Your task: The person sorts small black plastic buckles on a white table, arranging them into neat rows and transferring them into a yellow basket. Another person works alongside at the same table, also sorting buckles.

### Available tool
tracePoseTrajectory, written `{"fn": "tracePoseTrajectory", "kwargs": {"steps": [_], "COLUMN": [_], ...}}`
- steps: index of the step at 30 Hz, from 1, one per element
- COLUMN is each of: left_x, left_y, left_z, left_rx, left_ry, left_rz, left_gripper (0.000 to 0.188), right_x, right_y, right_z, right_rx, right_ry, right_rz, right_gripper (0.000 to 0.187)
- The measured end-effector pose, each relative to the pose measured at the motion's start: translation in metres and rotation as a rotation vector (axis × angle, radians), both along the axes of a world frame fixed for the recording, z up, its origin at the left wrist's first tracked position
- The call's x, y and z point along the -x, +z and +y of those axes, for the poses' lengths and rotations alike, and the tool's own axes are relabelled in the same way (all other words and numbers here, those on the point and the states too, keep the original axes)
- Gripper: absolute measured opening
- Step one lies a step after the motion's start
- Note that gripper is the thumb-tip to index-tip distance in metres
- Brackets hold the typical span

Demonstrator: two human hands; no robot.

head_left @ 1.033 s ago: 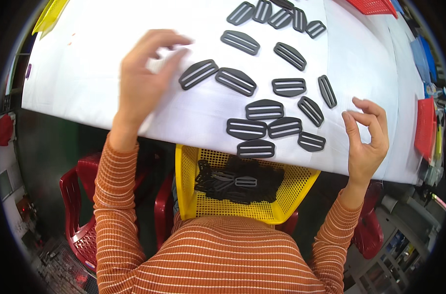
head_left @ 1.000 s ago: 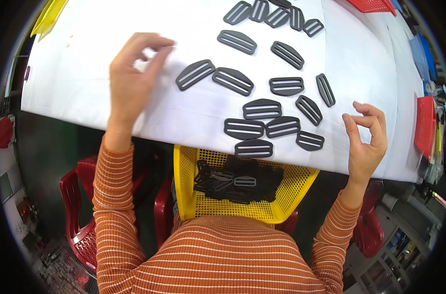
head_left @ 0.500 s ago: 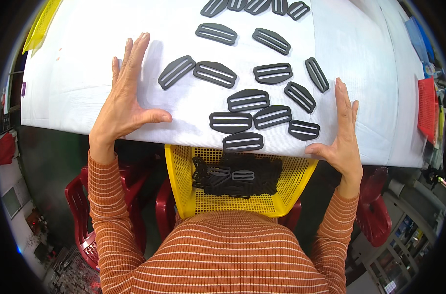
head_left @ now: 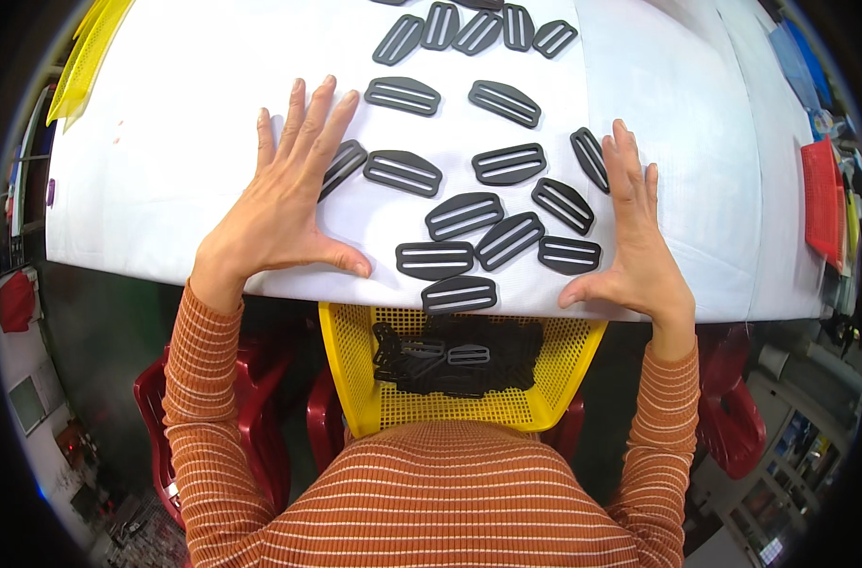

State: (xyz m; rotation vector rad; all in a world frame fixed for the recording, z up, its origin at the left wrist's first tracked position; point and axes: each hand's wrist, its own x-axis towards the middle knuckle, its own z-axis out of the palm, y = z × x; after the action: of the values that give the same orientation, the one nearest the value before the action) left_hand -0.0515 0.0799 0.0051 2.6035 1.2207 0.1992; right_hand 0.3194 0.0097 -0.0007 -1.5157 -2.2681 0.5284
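Several dark grey strap slider buckles, each with two long slots, lie scattered on a white-covered table. My left hand is open with fingers spread at the left of the group, partly covering one buckle. On the other side my right hand is also open, thumb pointing inward, close to a slanted buckle and a level one. Neither hand holds anything. One buckle rests at the table's front edge.
Below the front edge, a yellow perforated basket in front of me holds a heap of similar buckles. A red basket stands at the far right, a yellow mesh one at the far left. Dark red chairs are under the table's edge.
Both hands have moved inward, the left more, so it now partly covers a buckle. One buckle in the near cluster has turned to a steeper slant. The view has shifted slightly.
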Motion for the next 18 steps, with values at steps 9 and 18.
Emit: {"fn": "tracePoseTrajectory", "kwargs": {"steps": [9,18], "left_x": [-0.063,-0.141], "left_y": [0.020,0.001], "left_z": [-0.010,0.003], "left_rx": [-0.175,-0.147], "left_ry": [-0.129,-0.292], "left_rz": [-0.376,-0.338], "left_gripper": [0.056,0.038], "right_x": [-0.016,-0.001], "right_y": [-0.003,0.006], "right_z": [-0.021,-0.024], "right_rx": [-0.108,-0.130], "right_ry": [-0.019,-0.011], "right_rz": [0.100,-0.234], "right_gripper": [0.077,0.063]}}
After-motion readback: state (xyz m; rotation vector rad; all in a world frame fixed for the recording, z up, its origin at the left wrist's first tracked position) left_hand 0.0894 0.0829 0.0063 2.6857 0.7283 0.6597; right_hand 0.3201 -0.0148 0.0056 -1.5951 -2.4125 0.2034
